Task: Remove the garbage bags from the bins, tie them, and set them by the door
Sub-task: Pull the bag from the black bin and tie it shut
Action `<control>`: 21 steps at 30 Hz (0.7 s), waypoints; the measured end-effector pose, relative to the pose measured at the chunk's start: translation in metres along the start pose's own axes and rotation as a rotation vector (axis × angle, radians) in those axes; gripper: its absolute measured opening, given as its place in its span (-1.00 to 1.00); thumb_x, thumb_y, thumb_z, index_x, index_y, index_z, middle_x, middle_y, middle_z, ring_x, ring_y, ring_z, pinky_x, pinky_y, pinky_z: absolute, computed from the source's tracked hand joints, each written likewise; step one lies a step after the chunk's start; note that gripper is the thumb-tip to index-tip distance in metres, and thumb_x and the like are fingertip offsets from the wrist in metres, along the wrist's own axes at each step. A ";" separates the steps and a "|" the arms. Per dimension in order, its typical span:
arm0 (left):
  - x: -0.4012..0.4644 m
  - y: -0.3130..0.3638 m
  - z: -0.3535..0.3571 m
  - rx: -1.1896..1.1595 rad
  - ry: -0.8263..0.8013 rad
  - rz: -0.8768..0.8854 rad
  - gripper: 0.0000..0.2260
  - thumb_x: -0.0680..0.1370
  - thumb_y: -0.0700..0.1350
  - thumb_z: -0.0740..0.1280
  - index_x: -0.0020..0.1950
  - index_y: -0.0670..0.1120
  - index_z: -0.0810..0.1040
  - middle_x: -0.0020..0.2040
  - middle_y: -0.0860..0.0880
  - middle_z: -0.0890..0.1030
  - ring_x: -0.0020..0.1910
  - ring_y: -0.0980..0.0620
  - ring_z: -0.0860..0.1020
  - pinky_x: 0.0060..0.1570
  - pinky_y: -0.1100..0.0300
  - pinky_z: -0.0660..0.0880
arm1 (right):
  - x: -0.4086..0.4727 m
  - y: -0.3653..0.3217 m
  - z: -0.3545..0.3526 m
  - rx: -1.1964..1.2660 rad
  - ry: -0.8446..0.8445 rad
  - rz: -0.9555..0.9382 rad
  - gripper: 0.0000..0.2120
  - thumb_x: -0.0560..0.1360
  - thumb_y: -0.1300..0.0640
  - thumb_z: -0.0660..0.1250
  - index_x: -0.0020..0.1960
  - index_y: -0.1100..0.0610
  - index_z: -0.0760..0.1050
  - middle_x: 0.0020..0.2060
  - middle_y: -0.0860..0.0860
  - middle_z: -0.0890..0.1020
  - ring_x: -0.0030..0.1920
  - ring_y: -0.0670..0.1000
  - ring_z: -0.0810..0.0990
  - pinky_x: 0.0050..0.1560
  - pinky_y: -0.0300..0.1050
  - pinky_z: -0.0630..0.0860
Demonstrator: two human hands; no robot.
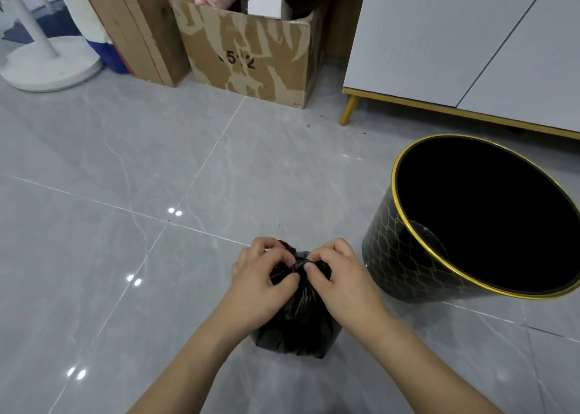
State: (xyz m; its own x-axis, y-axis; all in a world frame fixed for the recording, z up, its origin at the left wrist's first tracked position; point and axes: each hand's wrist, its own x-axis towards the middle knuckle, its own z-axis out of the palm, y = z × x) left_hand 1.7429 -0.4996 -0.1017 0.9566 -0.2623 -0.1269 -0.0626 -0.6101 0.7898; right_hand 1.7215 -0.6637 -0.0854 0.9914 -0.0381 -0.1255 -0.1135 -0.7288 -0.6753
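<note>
Black plastic is bunched tight between both hands: the garbage bag (296,319) sits on the grey tiled floor (94,256), out of its bin and close in front of the person. The left hand (260,282) and the right hand (342,277) each pinch a twisted tail of the bag's neck, fingers curled, thumbs nearly meeting over the gathered plastic — this reads as the tying step, under way.

Just beside the bag, to the right, stands the black bin with gold trim (405,256). Its mouth shows only darkness and no liner folded over the rim, so I judge that 1 bag has been removed. Whether the knot is closed I cannot say; the fingers cover it. Carrying the bag to the door is not yet done, by the look of things.

No door shows anywhere in view, nor any second bin, so how many bags remain is unknown. The bin's right side runs off the frame edge, and its bottom is too dark to read. Behind stand a worn cardboard box (251,49), a white cabinet on gold legs (455,37) and a round white stand base (50,68) — their tops cut off.
</note>
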 end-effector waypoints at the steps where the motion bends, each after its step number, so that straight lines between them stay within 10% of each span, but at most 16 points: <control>1: 0.001 -0.002 0.002 0.038 -0.028 0.007 -0.85 0.39 0.11 0.29 -0.06 0.21 0.55 0.11 0.32 0.38 0.18 0.21 0.32 0.28 0.15 0.20 | 0.001 0.000 -0.001 0.034 -0.020 0.034 -0.88 0.53 -0.02 0.30 -0.02 0.00 0.55 -0.05 -0.15 0.43 -0.15 -0.15 0.51 -0.07 -0.22 0.46; 9: 0.005 0.001 0.007 0.184 0.107 0.038 -0.86 0.38 0.06 0.21 -0.15 0.22 0.54 -0.18 0.32 0.55 -0.02 0.22 0.43 0.16 0.21 0.14 | 0.001 -0.014 -0.013 0.508 -0.364 0.293 -0.83 0.56 0.19 0.28 -0.21 0.07 0.51 -0.05 -0.02 0.45 -0.19 -0.17 0.44 -0.24 -0.48 0.34; 13: 0.002 -0.002 0.010 0.189 0.112 0.100 -0.74 0.42 0.00 0.19 0.01 0.27 0.57 -0.17 0.36 0.56 0.01 0.28 0.39 0.19 0.33 0.04 | -0.001 -0.012 -0.016 0.616 -0.448 0.355 -0.86 0.55 0.19 0.28 -0.19 0.09 0.50 -0.18 0.11 0.45 -0.16 0.03 0.39 -0.25 -0.17 0.29; 21: 0.001 -0.008 0.012 0.198 0.099 0.103 -0.81 0.39 0.06 0.11 -0.22 0.17 0.52 -0.21 0.25 0.53 -0.04 0.18 0.37 0.14 0.31 0.07 | -0.006 -0.001 -0.007 0.484 -0.292 0.328 -0.89 0.41 0.29 0.36 -0.23 0.11 0.55 -0.37 -0.03 0.55 -0.32 -0.07 0.50 -0.24 -0.16 0.43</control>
State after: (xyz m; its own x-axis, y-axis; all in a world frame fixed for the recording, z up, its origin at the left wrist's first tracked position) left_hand 1.7404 -0.5043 -0.1151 0.9650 -0.2619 0.0151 -0.2061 -0.7212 0.6614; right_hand 1.7163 -0.6671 -0.0788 0.8495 0.0306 -0.5267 -0.4914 -0.3178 -0.8109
